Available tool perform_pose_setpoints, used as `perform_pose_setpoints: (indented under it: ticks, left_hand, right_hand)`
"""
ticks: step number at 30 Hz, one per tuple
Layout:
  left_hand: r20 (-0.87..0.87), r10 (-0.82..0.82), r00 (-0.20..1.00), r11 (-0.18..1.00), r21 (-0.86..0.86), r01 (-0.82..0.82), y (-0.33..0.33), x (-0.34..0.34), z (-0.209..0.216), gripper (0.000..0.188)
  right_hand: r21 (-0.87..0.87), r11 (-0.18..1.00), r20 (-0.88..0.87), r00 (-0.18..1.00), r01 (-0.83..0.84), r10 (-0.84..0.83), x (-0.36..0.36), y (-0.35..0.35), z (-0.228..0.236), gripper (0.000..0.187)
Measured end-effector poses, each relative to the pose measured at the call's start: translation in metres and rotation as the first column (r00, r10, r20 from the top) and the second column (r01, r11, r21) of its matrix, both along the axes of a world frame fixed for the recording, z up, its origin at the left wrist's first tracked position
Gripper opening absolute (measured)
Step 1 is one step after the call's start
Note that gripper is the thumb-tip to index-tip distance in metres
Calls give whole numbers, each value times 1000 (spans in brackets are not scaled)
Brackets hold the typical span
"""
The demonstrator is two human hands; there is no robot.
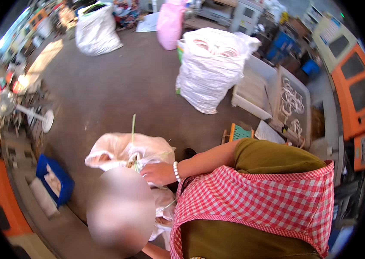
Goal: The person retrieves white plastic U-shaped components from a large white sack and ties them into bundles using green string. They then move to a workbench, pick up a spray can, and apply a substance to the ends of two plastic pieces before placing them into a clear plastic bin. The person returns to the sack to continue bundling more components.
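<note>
My right hand, a white bead bracelet on its wrist, reaches in from the right. Its fingers are closed at the gathered neck of a pale pinkish-white woven sack. A thin light-green strap stands up from that neck, and more strap lies about the fingers. Exactly which strands the fingers pinch is too small to tell. Of my left arm, only a piece of forearm shows at the bottom. A blurred oval hides my left hand and part of the sack. More pale sack material hangs below my right hand.
A full white sack of coiled pieces stands ahead, beside pale bins with white cord. A pink sack and another white sack stand farther back. Leftward are a blue crate and a fan; a green-topped stool is nearby.
</note>
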State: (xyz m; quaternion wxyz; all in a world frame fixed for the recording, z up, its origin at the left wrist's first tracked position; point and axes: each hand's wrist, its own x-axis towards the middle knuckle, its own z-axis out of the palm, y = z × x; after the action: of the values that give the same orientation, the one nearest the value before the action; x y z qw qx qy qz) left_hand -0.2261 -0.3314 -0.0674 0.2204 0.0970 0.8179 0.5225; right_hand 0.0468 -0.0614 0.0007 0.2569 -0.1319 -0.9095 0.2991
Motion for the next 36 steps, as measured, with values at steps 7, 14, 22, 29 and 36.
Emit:
perform_pose_setpoints:
  ticks: [7,14,22,29,36]
  left_hand:
    - [-552,-349,757,934,-268,235,167,32,69,13]
    - [-903,-408,138,907,-383,173,268,89,159,12]
    - [-944,-313,105,815,-211,539,420,147,165,13]
    - [-423,-839,342,450,-189,873,498,326,150,10]
    - [-270,-931,247,278,-85,957,568,386,131,12]
  right_hand:
    - [-233,850,161,881,472,-445,145,43,-30,13]
    - [-439,413,400,585,798,-705,289,59,-88,16]
    - [-343,88,582,285,935,-762,409,86,-124,15]
    - [-398,-102,544,145,912,-826,435,100,-90,10]
    - [-570,-194,367,36,798,-929,414,151,-56,17]
